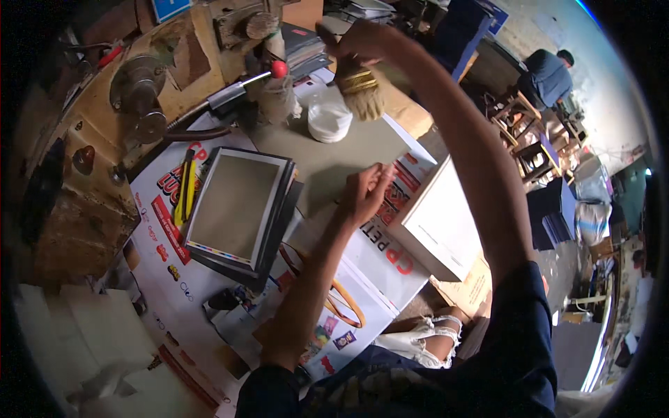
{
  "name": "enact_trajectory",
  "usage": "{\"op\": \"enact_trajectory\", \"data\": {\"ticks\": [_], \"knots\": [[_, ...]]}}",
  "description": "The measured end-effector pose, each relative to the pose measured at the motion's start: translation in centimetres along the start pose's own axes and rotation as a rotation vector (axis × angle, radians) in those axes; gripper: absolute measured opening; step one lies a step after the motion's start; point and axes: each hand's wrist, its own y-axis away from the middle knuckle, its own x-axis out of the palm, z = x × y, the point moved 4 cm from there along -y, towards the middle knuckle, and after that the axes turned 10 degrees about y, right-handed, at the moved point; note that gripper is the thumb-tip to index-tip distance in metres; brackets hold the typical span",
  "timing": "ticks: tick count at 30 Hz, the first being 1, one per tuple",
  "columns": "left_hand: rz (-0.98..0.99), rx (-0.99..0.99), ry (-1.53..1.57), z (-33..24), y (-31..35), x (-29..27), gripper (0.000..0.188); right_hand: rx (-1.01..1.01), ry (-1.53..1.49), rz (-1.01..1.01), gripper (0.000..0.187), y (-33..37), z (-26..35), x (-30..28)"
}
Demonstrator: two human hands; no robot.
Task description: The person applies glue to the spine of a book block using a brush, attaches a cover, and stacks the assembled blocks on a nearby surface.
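Observation:
My right hand is raised over the far side of the table, its fingers wrapped round the handle of a wide brush with pale bristles pointing down. Just left of the bristles stands a white plastic tub. My left hand rests low over the right part of a grey-green sheet, fingers curled in; whether anything is between them is hidden. To its left lies a stack of dark boards topped by a grey panel with a white border.
A yellow-and-black cutter lies beside the boards on a printed poster. A white block-like stack stands at the right. On the left is a worn machine with a red-knobbed lever. Another person sits far right.

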Motion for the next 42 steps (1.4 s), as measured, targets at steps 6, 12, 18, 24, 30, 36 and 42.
{"op": "enact_trajectory", "data": {"ticks": [6,12,18,24,30,36,42], "knots": [[-0.022,-0.009,-0.009,-0.2,0.6,0.2,0.039,-0.157,0.191,-0.049,0.042,-4.0,4.4,7.2],[-0.012,0.048,-0.078,-0.7,0.8,-0.8,0.031,-0.125,0.095,-0.232,0.042,-2.7,5.5,8.6],[0.06,-0.035,-0.151,-0.9,0.4,0.7,0.034,-0.226,0.146,-0.266,0.025,10.1,-1.8,-1.6],[0.144,-0.178,0.035,-2.0,-0.1,2.0,0.052,-0.053,0.306,-0.406,0.059,27.4,-18.5,0.5],[0.2,-0.123,-0.271,-1.0,0.6,2.3,0.09,0.168,0.124,-0.34,0.1,38.3,-24.1,9.4],[0.206,-0.155,-0.249,-1.7,0.7,3.2,0.089,0.107,0.049,-0.388,0.1,41.6,-21.7,13.1],[0.185,-0.131,-0.27,-1.5,0.7,3.6,0.088,0.091,-0.192,-0.379,0.077,47.7,-13.9,13.2]]}}
